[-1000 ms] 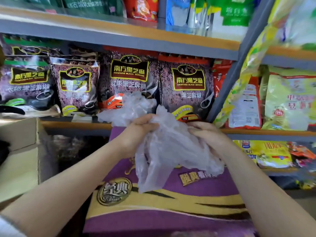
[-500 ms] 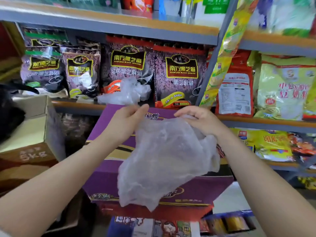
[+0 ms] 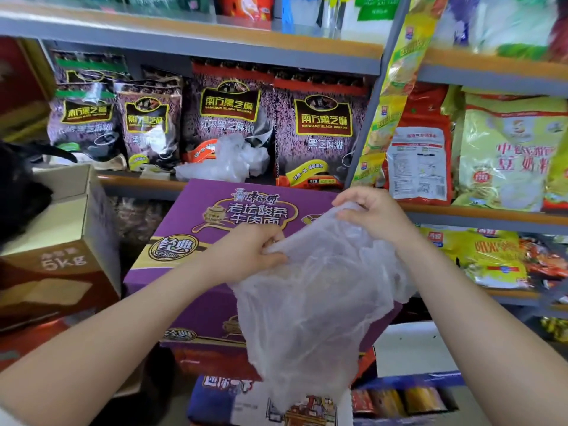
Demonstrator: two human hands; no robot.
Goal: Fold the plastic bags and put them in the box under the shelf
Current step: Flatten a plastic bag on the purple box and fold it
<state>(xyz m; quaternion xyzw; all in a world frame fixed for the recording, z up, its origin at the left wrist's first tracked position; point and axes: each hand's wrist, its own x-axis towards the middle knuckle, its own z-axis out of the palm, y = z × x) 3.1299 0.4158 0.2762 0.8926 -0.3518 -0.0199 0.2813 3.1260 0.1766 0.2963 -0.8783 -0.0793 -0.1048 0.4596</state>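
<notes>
A clear thin plastic bag (image 3: 310, 302) hangs spread out in front of me over a purple noodle carton (image 3: 190, 250). My left hand (image 3: 246, 256) pinches its upper left edge. My right hand (image 3: 372, 216) grips its upper right corner, a little higher. More crumpled clear bags (image 3: 230, 161) lie on the shelf board behind the carton. At the left stands an open brown cardboard box (image 3: 61, 238) marked 5kg, its flap up.
The shelf (image 3: 190, 47) holds dark black-sesame packets (image 3: 319, 130) and yellow and red food bags (image 3: 504, 155) to the right. A grey upright post (image 3: 368, 118) divides the shelves. Below the purple carton sit more cartons (image 3: 270, 401). Something black (image 3: 18, 186) shows at the left edge.
The bunched bag has been drawn open between my hands and now hangs flat. My left hand dropped lower along its edge; the view tilted down.
</notes>
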